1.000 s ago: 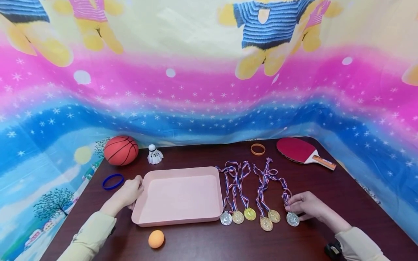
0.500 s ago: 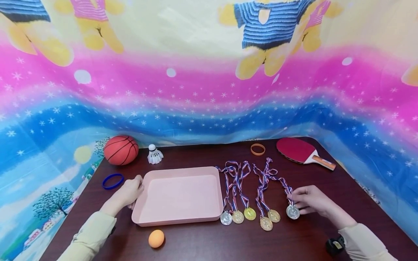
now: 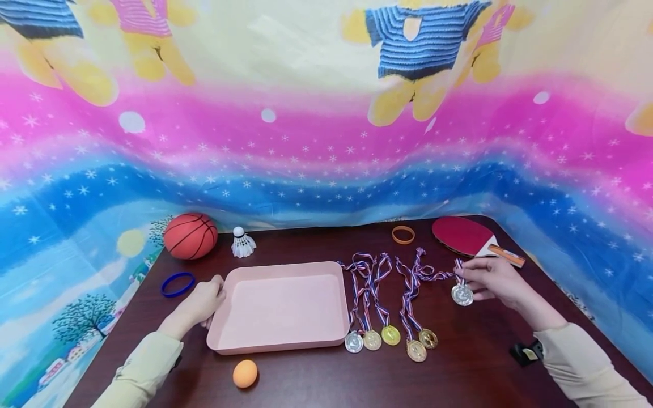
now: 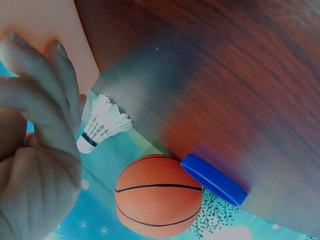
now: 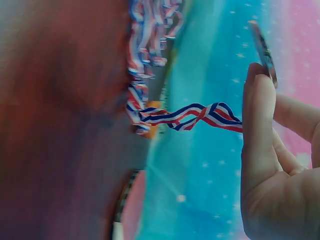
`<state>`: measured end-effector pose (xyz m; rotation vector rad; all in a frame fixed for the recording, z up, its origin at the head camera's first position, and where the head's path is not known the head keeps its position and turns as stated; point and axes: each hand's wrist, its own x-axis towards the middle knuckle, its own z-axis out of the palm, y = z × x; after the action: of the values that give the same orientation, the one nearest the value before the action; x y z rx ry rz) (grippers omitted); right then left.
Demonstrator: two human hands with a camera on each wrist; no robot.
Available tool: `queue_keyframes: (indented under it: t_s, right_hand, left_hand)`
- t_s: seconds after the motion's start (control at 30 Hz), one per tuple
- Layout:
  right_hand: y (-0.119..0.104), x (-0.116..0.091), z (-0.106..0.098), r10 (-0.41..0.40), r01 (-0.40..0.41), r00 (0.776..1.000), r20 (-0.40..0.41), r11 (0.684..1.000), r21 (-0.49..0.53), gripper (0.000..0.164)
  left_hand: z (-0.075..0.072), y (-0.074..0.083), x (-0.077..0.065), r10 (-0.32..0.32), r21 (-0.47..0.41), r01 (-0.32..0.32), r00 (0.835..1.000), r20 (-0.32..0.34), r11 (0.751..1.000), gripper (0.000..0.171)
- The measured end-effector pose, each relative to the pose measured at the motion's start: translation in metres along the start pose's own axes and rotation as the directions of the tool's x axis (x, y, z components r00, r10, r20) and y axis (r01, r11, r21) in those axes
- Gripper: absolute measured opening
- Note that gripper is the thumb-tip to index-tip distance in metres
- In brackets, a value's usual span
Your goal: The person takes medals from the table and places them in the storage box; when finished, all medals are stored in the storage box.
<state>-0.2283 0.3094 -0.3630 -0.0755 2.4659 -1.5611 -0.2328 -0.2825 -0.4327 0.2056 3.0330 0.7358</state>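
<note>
My left hand [image 3: 204, 300] grips the left rim of a shallow pink tray [image 3: 285, 309]. My right hand [image 3: 497, 280] pinches the striped ribbon of a silver medal [image 3: 462, 294] just above its disc, and the medal hangs over the right part of the table. In the right wrist view, the red, white and blue ribbon [image 5: 192, 117] stretches from the fingers to the other ribbons. Left of it lie two gold-coloured medals, one of them a round gold medal [image 3: 416, 350]. Beside the tray are several more, among them a silver medal [image 3: 353, 341] and a yellow-gold medal [image 3: 390, 335].
A basketball [image 3: 191, 236], a shuttlecock [image 3: 243, 242] and a blue wristband [image 3: 177, 285] are at the left. An orange ball [image 3: 245, 374] sits before the tray. An orange wristband [image 3: 403, 234] and a table tennis bat [image 3: 463, 235] lie at the back right, the bat's handle just behind my right hand.
My right hand has lifted the silver medal and carried it back, away from the table's front; its ribbon trails left. The left hand and tray stay in place.
</note>
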Motion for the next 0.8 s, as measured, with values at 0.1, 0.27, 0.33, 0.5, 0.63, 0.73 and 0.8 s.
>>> queue_keyframes:
  t_s: [0.1, 0.27, 0.33, 0.5, 0.63, 0.73, 0.8]
  right_hand:
    - [-0.011, 0.000, -0.005, -0.031, 0.031, 0.999, -0.016, 0.999, 0.019, 0.043]
    - [-0.026, 0.000, -0.014, -0.066, 0.069, 0.997, -0.041, 0.996, 0.059, 0.011]
    - [-0.034, -0.001, -0.018, -0.076, 0.079, 0.996, -0.044, 0.995, 0.067, 0.019]
    - [-0.053, -0.003, -0.026, -0.120, 0.124, 0.991, -0.060, 0.990, 0.066, 0.026]
    - [-0.064, -0.003, -0.028, -0.148, 0.153, 0.986, -0.073, 0.986, 0.061, 0.026]
    - [-0.071, -0.005, -0.027, -0.166, 0.170, 0.983, -0.075, 0.983, 0.062, 0.026]
    - [-0.075, -0.006, -0.023, -0.177, 0.181, 0.981, -0.083, 0.982, 0.051, 0.025]
  left_hand:
    - [0.000, 0.000, 0.000, -0.011, -0.013, 0.011, 1.000, 0.002, 1.000, 0.012]
    - [0.000, 0.001, 0.000, -0.023, -0.034, 0.023, 1.000, 0.000, 0.999, 0.015]
    - [0.000, 0.001, 0.000, -0.021, -0.034, 0.021, 1.000, -0.006, 0.999, 0.015]
    - [0.000, 0.000, 0.001, -0.037, -0.034, 0.037, 0.999, -0.002, 0.999, 0.017]
    - [-0.001, 0.000, 0.000, -0.064, -0.032, 0.064, 0.998, 0.003, 0.997, 0.020]
    - [-0.001, 0.001, -0.001, -0.069, -0.032, 0.069, 0.998, -0.001, 0.997, 0.020]
    - [-0.002, 0.001, -0.001, -0.065, -0.033, 0.064, 0.998, -0.007, 0.997, 0.019]
